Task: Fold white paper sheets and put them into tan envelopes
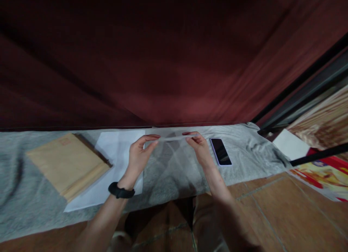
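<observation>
Head view: a left hand (138,156) and right hand (199,148) pinch opposite ends of a thin pale strip (174,138), blurred, above a grey cloth (244,154). A stack of brown envelopes (66,163) bears an unreadable red stamp; a phone (220,151) lies nearby.

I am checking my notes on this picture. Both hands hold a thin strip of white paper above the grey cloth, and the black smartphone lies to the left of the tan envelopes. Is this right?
Not quite. In the head view the black smartphone lies on the grey cloth to the right of the right hand, far from the tan envelopes, which are at the left. The left hand and right hand do hold the thin white paper strip.
</observation>
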The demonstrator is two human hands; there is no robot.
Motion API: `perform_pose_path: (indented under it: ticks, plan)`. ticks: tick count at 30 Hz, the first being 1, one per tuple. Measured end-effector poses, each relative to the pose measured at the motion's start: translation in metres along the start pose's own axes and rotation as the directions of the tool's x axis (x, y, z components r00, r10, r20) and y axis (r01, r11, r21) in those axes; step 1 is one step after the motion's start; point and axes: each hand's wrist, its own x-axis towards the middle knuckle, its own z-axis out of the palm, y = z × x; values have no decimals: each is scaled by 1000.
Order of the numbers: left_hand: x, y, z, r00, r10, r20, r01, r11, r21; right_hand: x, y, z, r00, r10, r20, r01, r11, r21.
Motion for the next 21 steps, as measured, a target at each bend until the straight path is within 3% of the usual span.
perform_pose_path:
  ticks: [3,6,8,11,13,16,19,21]
  plan:
    - [-4,-3,-9,980,116,164,-141,979,147,-8,3,-8,993,-67,97,80,987,-142]
    - [-10,-24,-19,937,123,328,-225,929,294,-22,23,-17,958,-37,284,142,922,-360]
    - [-14,-40,-27,880,84,468,-286,879,381,-34,39,-22,907,-14,420,236,844,-482]
    - [-22,-56,-39,785,7,620,-361,818,448,-53,56,-29,785,51,618,426,680,-597]
    - [-27,-59,-44,746,-32,666,-365,816,448,-63,61,-33,725,104,681,507,589,-629]
    - [-30,-57,-39,741,-59,669,-340,826,450,-72,59,-36,700,122,704,559,520,-646]
    - [-31,-53,-17,766,16,643,-384,812,438,-79,55,-34,678,95,729,595,510,-621]
    - [-35,-53,4,748,85,659,-462,779,423,-86,55,-28,649,92,755,617,517,-593]
